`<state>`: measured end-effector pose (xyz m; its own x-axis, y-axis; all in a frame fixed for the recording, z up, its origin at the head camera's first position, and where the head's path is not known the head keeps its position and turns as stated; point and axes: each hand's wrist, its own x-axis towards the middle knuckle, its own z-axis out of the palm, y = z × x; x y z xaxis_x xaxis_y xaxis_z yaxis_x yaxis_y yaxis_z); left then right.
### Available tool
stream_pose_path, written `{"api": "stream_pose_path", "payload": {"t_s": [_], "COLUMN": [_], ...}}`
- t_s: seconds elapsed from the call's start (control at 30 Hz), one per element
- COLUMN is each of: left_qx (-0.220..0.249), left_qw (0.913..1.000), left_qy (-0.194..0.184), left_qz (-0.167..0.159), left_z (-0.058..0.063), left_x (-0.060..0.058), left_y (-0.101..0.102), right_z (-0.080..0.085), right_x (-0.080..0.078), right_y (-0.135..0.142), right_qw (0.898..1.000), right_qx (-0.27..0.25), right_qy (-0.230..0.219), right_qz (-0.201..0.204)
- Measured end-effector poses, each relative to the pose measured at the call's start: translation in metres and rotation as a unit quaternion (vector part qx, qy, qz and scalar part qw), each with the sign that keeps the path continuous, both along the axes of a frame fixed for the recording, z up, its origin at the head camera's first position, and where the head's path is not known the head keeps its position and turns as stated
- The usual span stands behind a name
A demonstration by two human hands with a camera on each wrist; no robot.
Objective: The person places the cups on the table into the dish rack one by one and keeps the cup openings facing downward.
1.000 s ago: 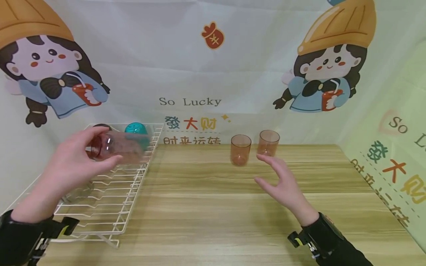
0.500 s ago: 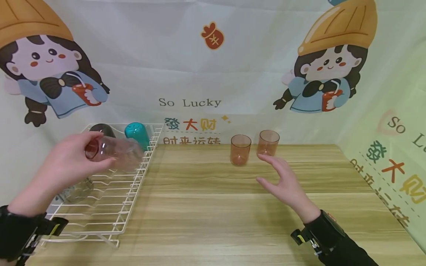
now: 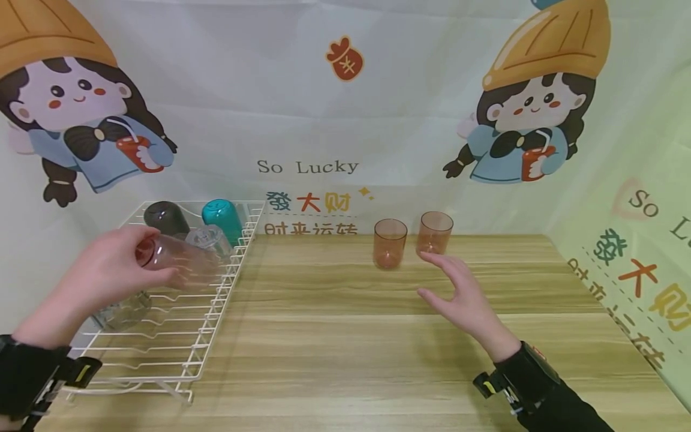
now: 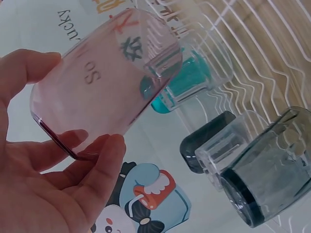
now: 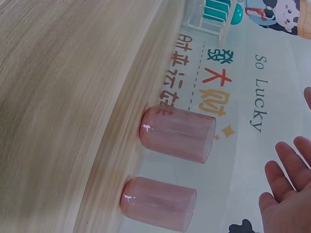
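Over the wire dish rack, my left hand grips a transparent pink cup by its rim end. The cup is tipped well over, its base pointing right. In the left wrist view, thumb and fingers hold the pink cup on both sides; whether it touches the rack I cannot tell. My right hand hovers over the table, fingers apart and holding nothing. Just beyond it, two pink cups stand upright; both pink cups also show in the right wrist view.
On the rack are a teal cup, a dark grey cup and a clear cup at the back. Nearer, a greyish see-through cup lies partly behind my left hand. A printed cloth hangs behind the wooden table.
My left hand has moved left and lower with the pink cup, which sits lower over the rack. The dark and clear cups are less covered now. My right hand has barely moved.
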<state>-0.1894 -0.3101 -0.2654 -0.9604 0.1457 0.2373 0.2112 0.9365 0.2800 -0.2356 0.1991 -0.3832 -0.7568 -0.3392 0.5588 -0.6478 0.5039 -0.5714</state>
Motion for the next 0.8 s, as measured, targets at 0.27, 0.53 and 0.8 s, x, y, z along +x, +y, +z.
{"api": "stream_pose_path", "payload": {"t_s": [0.27, 0.53, 0.8], "left_qx": [-0.023, -0.028, -0.039], "left_qw": [0.9989, 0.9967, 0.995], "left_qy": [-0.042, -0.075, -0.092], "left_qz": [0.008, 0.012, 0.001], "left_z": [-0.008, -0.015, -0.022], "left_x": [-0.006, -0.016, -0.024], "left_y": [-0.004, -0.009, -0.009], "right_z": [0.0, -0.003, -0.001], "right_x": [-0.001, -0.002, -0.003], "right_y": [0.001, 0.003, 0.005], "right_qw": [1.0, 1.0, 1.0], "right_qx": [0.009, 0.01, 0.007], "right_qy": [0.0, 0.001, -0.01], "right_qz": [-0.006, -0.007, -0.009]}}
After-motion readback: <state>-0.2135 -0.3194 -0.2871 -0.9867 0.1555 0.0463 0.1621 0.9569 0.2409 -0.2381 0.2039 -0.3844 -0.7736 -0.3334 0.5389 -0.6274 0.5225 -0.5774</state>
